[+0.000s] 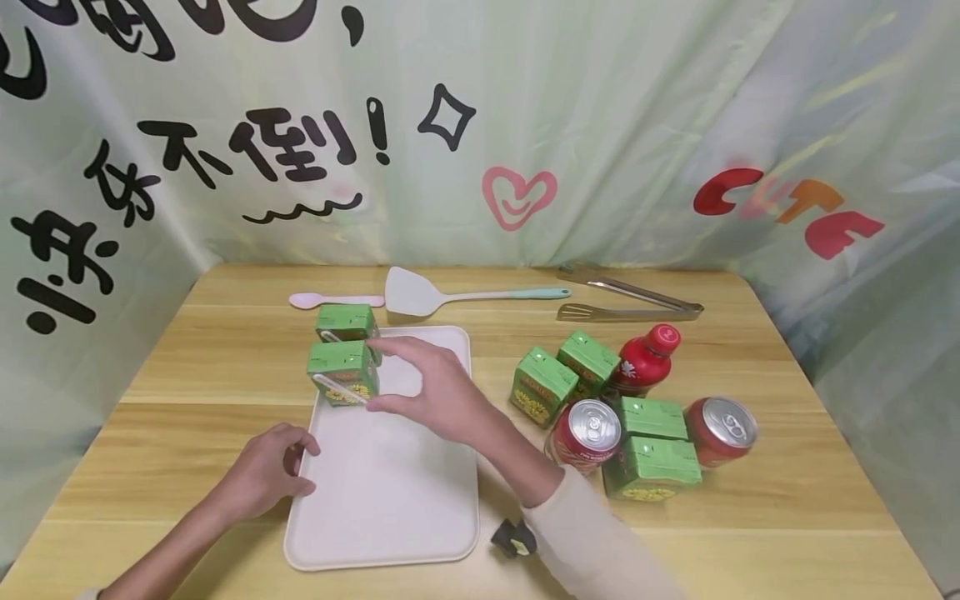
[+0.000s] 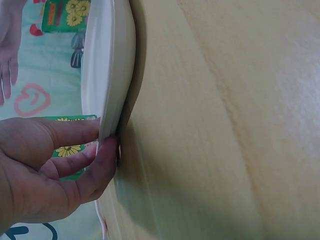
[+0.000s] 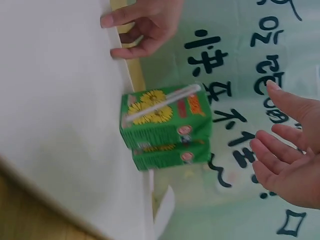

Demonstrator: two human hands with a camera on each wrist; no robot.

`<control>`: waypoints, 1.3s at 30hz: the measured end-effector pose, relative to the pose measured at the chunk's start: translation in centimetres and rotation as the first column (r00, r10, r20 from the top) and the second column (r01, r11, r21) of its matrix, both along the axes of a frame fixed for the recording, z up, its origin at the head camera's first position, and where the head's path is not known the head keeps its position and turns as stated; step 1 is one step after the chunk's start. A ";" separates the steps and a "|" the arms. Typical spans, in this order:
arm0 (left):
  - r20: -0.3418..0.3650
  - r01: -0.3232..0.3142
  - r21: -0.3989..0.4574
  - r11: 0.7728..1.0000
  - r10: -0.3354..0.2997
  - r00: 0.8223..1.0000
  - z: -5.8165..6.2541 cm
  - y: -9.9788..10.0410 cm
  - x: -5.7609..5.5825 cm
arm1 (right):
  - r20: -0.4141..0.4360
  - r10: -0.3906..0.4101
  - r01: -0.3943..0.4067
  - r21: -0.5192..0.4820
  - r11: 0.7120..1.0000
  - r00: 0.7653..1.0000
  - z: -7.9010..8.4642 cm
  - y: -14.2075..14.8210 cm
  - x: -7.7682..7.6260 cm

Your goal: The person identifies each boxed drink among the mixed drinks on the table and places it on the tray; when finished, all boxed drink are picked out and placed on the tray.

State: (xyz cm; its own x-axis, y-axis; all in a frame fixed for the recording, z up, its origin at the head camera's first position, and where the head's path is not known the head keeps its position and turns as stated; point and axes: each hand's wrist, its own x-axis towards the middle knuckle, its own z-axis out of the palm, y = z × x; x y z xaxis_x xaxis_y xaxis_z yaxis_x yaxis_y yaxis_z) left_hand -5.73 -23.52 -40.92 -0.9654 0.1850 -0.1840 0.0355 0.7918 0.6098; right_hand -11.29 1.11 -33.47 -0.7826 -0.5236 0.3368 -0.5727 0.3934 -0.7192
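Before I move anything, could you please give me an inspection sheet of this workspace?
Surface: light wooden table, boards visible.
Job's things: tray flat on the table; two green boxes one behind the other at its far left corner, straws visible.
Clutter: right of the tray, four more boxes, a red bottle and two cans; along the back, spoon, spatula and tongs.
Hands: left hand touches the tray's left rim with bent fingers; right hand is spread near the two boxes, holding nothing.
Cables: nothing seen on the table.
Surroundings: pale green curtain with lettering behind.
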 end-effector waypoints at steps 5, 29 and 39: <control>0.003 0.001 0.003 1.000 -0.001 1.000 0.0 0.0 0.1 | 0.013 -0.055 0.056 -0.057 0.997 0.998 0.5 2.8 0.9; 0.010 0.005 0.030 1.000 -0.005 1.000 0.0 -0.2 0.0 | 0.151 -0.281 0.228 0.295 0.928 0.948 1.8 14.4 1.2; -0.013 0.019 0.030 0.999 -0.018 1.000 0.1 -0.1 0.1 | 0.165 -0.287 0.212 0.362 0.908 0.944 0.7 15.4 0.3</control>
State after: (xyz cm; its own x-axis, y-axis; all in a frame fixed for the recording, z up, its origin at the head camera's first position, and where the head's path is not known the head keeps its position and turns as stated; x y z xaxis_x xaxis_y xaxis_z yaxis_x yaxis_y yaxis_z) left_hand -5.65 -23.65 -40.78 -0.9640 0.2080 -0.1657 0.0579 0.7722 0.6327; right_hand -11.03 16.53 -32.77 -0.9351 -0.3543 -0.0095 -0.2749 0.7418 -0.6118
